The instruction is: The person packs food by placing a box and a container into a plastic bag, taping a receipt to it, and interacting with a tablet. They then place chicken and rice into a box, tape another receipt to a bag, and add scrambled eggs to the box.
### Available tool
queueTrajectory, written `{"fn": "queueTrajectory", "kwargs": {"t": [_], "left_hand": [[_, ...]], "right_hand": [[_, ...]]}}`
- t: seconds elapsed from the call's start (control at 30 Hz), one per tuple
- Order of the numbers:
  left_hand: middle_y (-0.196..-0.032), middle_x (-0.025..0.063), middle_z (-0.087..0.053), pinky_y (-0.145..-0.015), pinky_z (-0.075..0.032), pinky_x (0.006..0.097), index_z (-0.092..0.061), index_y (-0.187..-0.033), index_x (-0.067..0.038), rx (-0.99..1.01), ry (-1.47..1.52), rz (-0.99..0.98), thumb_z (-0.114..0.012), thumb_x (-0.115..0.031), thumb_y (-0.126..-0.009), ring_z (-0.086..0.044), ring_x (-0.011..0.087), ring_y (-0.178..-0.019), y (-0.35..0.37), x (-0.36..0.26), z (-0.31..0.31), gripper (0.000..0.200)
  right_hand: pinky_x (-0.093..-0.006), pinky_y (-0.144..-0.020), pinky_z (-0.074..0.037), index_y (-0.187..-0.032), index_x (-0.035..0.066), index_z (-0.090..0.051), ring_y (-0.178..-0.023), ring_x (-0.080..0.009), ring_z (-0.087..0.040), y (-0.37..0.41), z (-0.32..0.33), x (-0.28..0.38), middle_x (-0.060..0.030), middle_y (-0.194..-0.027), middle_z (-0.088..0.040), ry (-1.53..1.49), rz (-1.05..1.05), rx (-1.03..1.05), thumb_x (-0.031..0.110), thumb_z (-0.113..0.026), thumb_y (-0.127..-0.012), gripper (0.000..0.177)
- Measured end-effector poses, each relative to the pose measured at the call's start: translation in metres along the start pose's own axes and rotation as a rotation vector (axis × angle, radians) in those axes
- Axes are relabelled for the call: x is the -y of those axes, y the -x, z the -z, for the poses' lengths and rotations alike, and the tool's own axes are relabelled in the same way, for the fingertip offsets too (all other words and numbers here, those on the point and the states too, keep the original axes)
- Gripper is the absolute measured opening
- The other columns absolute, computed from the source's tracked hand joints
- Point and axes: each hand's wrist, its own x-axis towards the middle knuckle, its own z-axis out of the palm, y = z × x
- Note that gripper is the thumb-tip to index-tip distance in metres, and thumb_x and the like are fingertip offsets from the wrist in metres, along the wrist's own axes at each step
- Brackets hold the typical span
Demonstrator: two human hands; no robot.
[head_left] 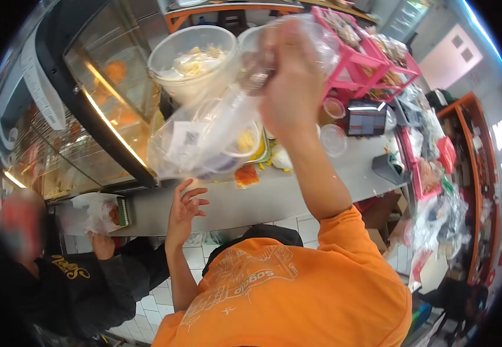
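Note:
My right hand (294,87), blurred by motion, is raised over the counter and grips the gathered top of a clear plastic bag (216,124). The bag hangs tilted to the left, and a white label with a square code (187,140) shows on it. What lies inside the bag is hard to tell from the tubs behind it. Below the bag, my left hand (184,215) is open near the counter edge, its fingers apart and nothing in them. A small packet of orange-red sauce (246,176) lies on the counter (285,188) under the bag.
A large white tub (196,61) with yellowish packets stands behind. At left is a lit glass display case (98,110). Pink baskets (358,63), a tablet (366,117) and round clear lids (333,140) stand right. A co-worker in black (72,289) is at lower left beside another plastic bag (98,211).

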Motion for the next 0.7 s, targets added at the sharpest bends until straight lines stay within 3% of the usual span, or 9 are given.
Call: {"fn": "queueTrajectory", "kwargs": {"t": [0.07, 0.1, 0.2, 0.27, 0.3, 0.37, 0.57, 0.6, 0.7], "left_hand": [[-0.115, 0.0107, -0.066, -0.079, -0.051, 0.0284, -0.054, -0.129, -0.004, 0.322, -0.145, 0.133, -0.06, -0.022, -0.099, -0.062, 0.015, -0.096, -0.008, 0.021, 0.016, 0.036], [-0.115, 0.0107, -0.066, -0.079, -0.051, 0.0284, -0.054, -0.129, -0.004, 0.329, -0.134, 0.139, -0.06, -0.022, -0.099, -0.062, 0.015, -0.096, -0.008, 0.025, 0.014, 0.036], [-0.113, 0.0115, -0.066, -0.078, -0.052, 0.0301, -0.059, -0.124, -0.005, 0.465, -0.587, 0.289, -0.063, -0.024, -0.097, -0.064, 0.0167, -0.097, -0.001, 0.043, 0.015, 0.033], [-0.107, 0.0102, -0.068, -0.075, -0.052, 0.0306, -0.058, -0.124, -0.006, 0.562, -0.565, 0.237, -0.064, -0.024, -0.096, -0.064, 0.0164, -0.091, 0.004, 0.079, 0.024, 0.034], [-0.107, 0.0102, -0.068, -0.075, -0.052, 0.0306, -0.058, -0.124, -0.006, 0.613, -0.552, 0.232, -0.064, -0.024, -0.096, -0.064, 0.0164, -0.091, 0.007, 0.093, 0.028, 0.034], [-0.102, 0.0085, -0.069, -0.076, -0.053, 0.0308, -0.059, -0.122, -0.006, 0.589, -0.485, 0.275, -0.064, -0.023, -0.096, -0.065, 0.0162, -0.087, 0.014, 0.119, 0.04, 0.032], [-0.101, 0.0092, -0.069, -0.079, -0.053, 0.0322, -0.059, -0.122, -0.005, 0.579, -0.497, 0.381, -0.067, -0.023, -0.093, -0.065, 0.016, -0.085, 0.028, 0.124, 0.04, 0.034], [-0.1, 0.01, -0.069, -0.079, -0.053, 0.0325, -0.059, -0.121, -0.004, 0.59, -0.589, 0.3, -0.068, -0.023, -0.092, -0.066, 0.017, -0.086, 0.028, 0.131, 0.034, 0.036], [-0.102, 0.0106, -0.068, -0.082, -0.054, 0.0337, -0.056, -0.125, -0.004, 0.677, -0.593, 0.187, -0.07, -0.021, -0.09, -0.066, 0.0187, -0.09, 0.018, 0.13, -0.03, 0.041]], "right_hand": [[-0.026, -0.042, -0.032, -0.079, 0.013, -0.049, -0.049, -0.009, -0.042, 0.014, 0.034, 0.03, 0.0037, -0.061, -0.041, 0.044, 0.027, -0.053, 0.032, -0.046, -0.105, 0.032], [-0.026, -0.042, -0.032, -0.082, 0.014, -0.052, -0.052, -0.009, -0.042, 0.02, 0.057, 0.043, 0.0046, -0.063, -0.038, 0.056, 0.031, -0.017, 0.033, -0.047, -0.105, 0.03], [-0.0253, -0.043, -0.032, -0.081, 0.015, -0.052, -0.052, -0.0084, -0.041, 0.048, 0.087, 0.062, 0.0051, -0.063, -0.038, 0.212, 0.04, -0.049, 0.033, -0.047, -0.105, 0.03], [-0.0243, -0.043, -0.028, -0.079, 0.015, -0.05, -0.05, -0.007, -0.036, 0.067, 0.085, 0.068, 0.005, -0.063, -0.036, 0.401, -0.015, -0.528, 0.036, -0.048, -0.105, 0.033], [-0.0243, -0.043, -0.028, -0.079, 0.015, -0.05, -0.05, -0.007, -0.036, 0.074, 0.108, 0.07, 0.005, -0.063, -0.036, 0.432, 0.012, -0.559, 0.036, -0.048, -0.105, 0.033], [-0.0234, -0.044, -0.023, -0.078, 0.015, -0.048, -0.05, -0.0058, -0.034, 0.093, 0.186, 0.071, 0.0049, -0.063, -0.037, 0.602, 0.037, -0.313, 0.039, -0.048, -0.105, 0.036], [-0.0246, -0.047, -0.024, -0.077, 0.013, -0.047, -0.053, -0.0054, -0.033, 0.11, 0.246, 0.112, 0.0038, -0.064, -0.039, 0.982, 0.096, -0.419, 0.042, -0.045, -0.105, 0.041], [-0.0246, -0.047, -0.024, -0.077, 0.013, -0.047, -0.053, -0.0054, -0.033, 0.111, 0.266, 0.109, 0.0038, -0.064, -0.039, 0.976, 0.106, -0.422, 0.042, -0.045, -0.105, 0.041], [-0.0308, -0.057, -0.035, -0.078, 0.008, -0.053, -0.059, -0.0124, -0.04, 0.118, 0.318, 0.065, 0.001, -0.064, -0.042, 1.613, 0.326, -0.414, 0.047, -0.039, -0.106, 0.05]]}}
